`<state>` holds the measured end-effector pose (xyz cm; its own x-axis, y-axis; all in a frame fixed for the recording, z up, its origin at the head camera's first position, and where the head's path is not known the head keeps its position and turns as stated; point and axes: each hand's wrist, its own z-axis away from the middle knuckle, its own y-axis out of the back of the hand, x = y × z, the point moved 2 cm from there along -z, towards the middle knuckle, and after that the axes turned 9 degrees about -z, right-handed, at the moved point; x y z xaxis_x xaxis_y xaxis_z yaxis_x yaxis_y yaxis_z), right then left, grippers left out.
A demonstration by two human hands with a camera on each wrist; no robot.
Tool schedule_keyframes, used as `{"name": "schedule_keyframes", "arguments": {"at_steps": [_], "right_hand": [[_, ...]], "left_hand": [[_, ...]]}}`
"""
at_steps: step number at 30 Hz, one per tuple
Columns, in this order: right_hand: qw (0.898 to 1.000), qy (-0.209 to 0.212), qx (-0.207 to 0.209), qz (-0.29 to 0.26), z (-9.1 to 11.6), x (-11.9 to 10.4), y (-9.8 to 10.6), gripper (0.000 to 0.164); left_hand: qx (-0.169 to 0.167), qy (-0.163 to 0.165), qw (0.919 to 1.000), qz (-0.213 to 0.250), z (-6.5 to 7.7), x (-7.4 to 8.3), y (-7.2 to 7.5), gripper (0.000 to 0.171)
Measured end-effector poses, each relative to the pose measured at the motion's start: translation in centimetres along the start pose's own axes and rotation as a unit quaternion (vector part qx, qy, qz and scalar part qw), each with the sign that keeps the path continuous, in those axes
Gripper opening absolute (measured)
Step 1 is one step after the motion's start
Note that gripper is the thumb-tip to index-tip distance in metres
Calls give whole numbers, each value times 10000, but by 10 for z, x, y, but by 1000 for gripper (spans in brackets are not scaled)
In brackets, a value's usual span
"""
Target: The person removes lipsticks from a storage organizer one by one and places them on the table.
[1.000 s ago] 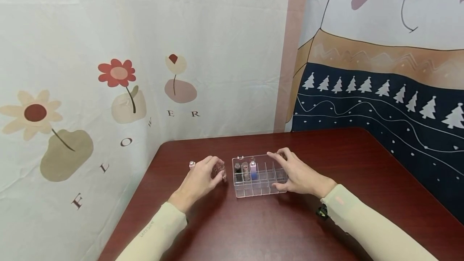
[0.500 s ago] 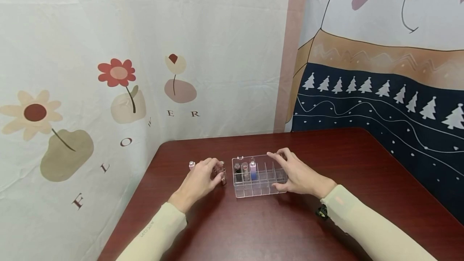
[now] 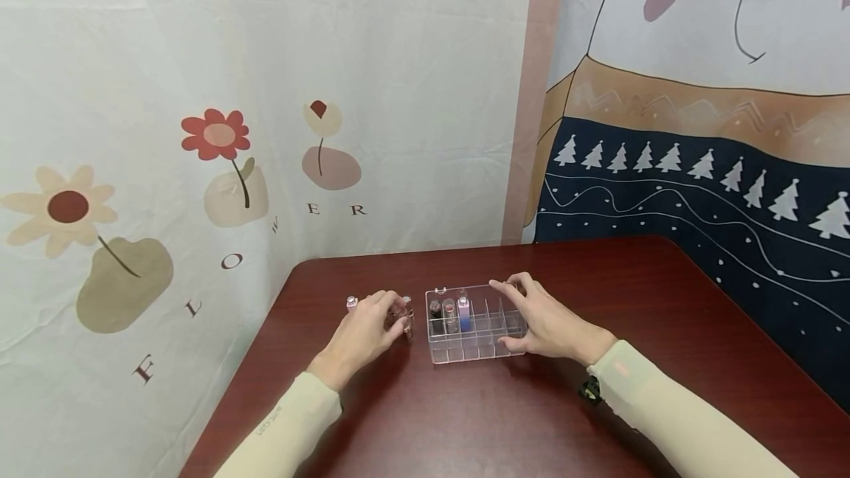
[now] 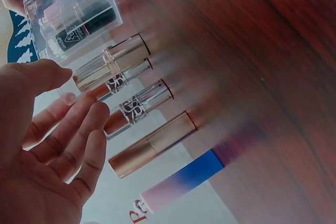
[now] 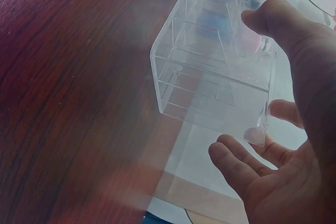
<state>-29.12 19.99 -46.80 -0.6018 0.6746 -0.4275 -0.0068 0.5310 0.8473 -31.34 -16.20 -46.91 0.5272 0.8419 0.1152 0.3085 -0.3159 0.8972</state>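
My left hand (image 3: 361, 334) is left of the clear divided organizer (image 3: 460, 351). In the left wrist view its thumb and index finger pinch the top end of a clear and gold lipstick tube (image 4: 116, 61), standing at the end of a row nearest the organizer. Its other fingers reach toward two clear tubes with orange-brown ends, one of them this lipstick tube (image 4: 139, 107). My right hand (image 3: 554, 323) grips the organizer's right end, thumb toward the front and index finger at the back rim. A black tube (image 3: 436, 318), a clear tube (image 3: 451, 316) and a pink-blue tube (image 3: 464, 313) stand in its left back compartments.
Farther along the row stand a gold tube (image 4: 152, 145) and another pink-to-blue tube (image 4: 184, 181). All is on a dark red wooden table (image 3: 465, 419). Printed cloth (image 3: 425, 109) hangs behind the table's back and along its sides.
My left hand has shifted very slightly, and the tubes by its fingertips show more clearly than one second ago. The right hand and the organizer keep their place.
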Motion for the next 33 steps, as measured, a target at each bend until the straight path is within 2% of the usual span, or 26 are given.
{"name": "schedule_keyframes", "arguments": {"at_steps": [5,12,16,25,33], "right_hand": [[10000,-35,-32,-18,-1,0,0,102],[10000,-22,-32,-32,-1,0,0,101],[10000,-54,-68,-33,-1,0,1,102],[9999,-80,-76,-42,-2,1,1,103],[9998,-144,-112,-55,-1,2,0,104]], "left_hand": [[74,-10,10000,-56,0,-1,1,25],[457,-165,9975,-507,0,0,4,28],[608,-251,9962,-568,-1,2,6,30],[1037,-760,9907,-453,-11,17,8,33],[1216,-1002,9866,-417,-19,32,7,34]]}}
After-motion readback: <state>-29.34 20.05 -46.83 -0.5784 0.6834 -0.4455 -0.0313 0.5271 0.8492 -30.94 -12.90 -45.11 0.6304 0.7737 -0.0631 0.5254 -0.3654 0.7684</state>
